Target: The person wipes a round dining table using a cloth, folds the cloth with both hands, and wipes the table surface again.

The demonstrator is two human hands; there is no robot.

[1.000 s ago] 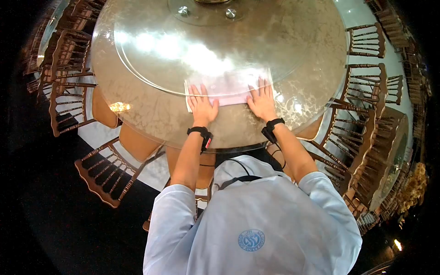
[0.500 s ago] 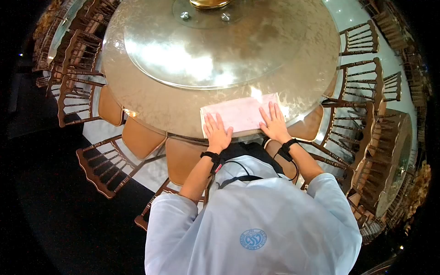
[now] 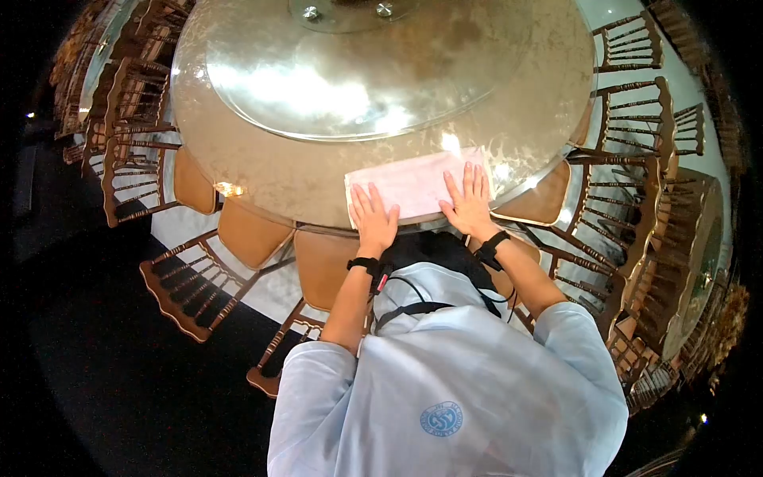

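Lying flat at the near rim of the round desk (image 3: pixel 278 175), the pink cloth (image 3: pixel 409 187) had come toward the person from its place a second earlier, when it reached under the edge of the glass disc (image 3: pixel 445 71). Both hands had drawn back with it, so the work now sat on the outer band of the desk, close to the body, and the cloth lay just apart from the disc. Since the picture half a second before, the cloth had changed little against the rim and remained spread out.

The left hand (image 3: pixel 374 224) was open, palm down, its fingers spread over the left part of the cloth. The right hand (image 3: pixel 469 205) was also open and flat, its fingers reaching across the right part. Neither was clenched or pinching the cloth; how hard they pressed could not be told.

There were two hands, one cloth, one round desk in front of the person and one glass disc on it. Two shiny round knobs (image 3: pixel 310 13) showed near the top of the view, and two black wristbands (image 3: pixel 363 265), one on each wrist. The pale blue shirt (image 3: pixel 477 358) bore one round badge (image 3: pixel 441 418). Three tan seats (image 3: pixel 250 230) stood out on the left; the wooden chairs (image 3: pixel 183 298) overlapped too much for a sure total.
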